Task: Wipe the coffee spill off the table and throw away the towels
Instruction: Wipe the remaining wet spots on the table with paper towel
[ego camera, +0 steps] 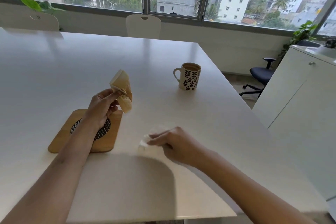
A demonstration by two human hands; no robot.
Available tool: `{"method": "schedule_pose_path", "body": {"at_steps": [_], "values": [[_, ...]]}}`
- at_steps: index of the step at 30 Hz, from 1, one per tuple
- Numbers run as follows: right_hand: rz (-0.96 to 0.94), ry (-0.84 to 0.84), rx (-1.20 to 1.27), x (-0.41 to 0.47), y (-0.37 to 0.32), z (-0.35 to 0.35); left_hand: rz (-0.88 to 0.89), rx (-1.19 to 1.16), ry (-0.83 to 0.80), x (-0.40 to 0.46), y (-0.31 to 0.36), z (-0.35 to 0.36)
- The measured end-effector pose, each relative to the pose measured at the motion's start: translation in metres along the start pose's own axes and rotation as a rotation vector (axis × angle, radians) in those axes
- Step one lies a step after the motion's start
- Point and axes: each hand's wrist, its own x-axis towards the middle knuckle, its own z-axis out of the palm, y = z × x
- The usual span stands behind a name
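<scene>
The left hand [103,103] is raised above the bench [54,71], its fingertips pinching a crumpled, tan-stained paper towel [122,90] that fans into a stiff fold at 12 o'clock and a wrinkled wad at 6; the right hand [172,142] sits low on the smooth white surface, its fingers curled on a soft white towel [145,142] pressed against the top, blurred at its edges; at 9 o'clock from that towel lies a flat wooden trivet [61,138] with rounded corners and a round woven black-and-white inset, partly under the left forearm; at 1 o'clock, well apart from both hands, a glazed cream mug [189,77] printed with dark leaf sprigs stands upright, handle at 9, brown coffee near its rim; the bench's right edge runs diagonally just beyond the mug, with wide bare top toward 11 o'clock; a white chair [143,26] stands at the far edge; no writing is legible.
</scene>
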Motion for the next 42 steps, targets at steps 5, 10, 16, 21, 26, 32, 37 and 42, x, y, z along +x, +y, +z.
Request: {"method": "schedule_pose_path", "body": {"at_steps": [5,10,16,21,26,32,37,42], "values": [[0.368,-0.108,0.313,-0.032,-0.006,-0.044,-0.006,0.005,-0.013,0.000,0.000,-0.001],[0.682,0.140,1.244,-0.040,0.012,-0.075,-0.010,0.012,-0.013,-0.001,0.001,-0.001],[0.640,0.070,1.571,-0.042,0.014,-0.077,-0.012,0.006,-0.017,0.000,0.001,-0.001],[0.648,0.187,1.486,-0.044,0.011,-0.073,-0.018,0.015,-0.014,0.000,0.001,-0.001],[0.639,0.259,1.100,-0.048,0.007,-0.068,-0.011,0.014,-0.019,-0.001,0.001,0.000],[0.657,0.373,0.889,-0.054,0.008,-0.069,-0.010,0.019,-0.026,-0.002,0.002,-0.001],[0.540,0.447,0.191,-0.063,0.012,-0.073,-0.007,0.022,-0.027,-0.003,0.002,0.000],[0.418,0.601,-0.483,-0.073,0.043,-0.081,-0.004,0.025,-0.029,-0.003,0.002,0.000]]}}
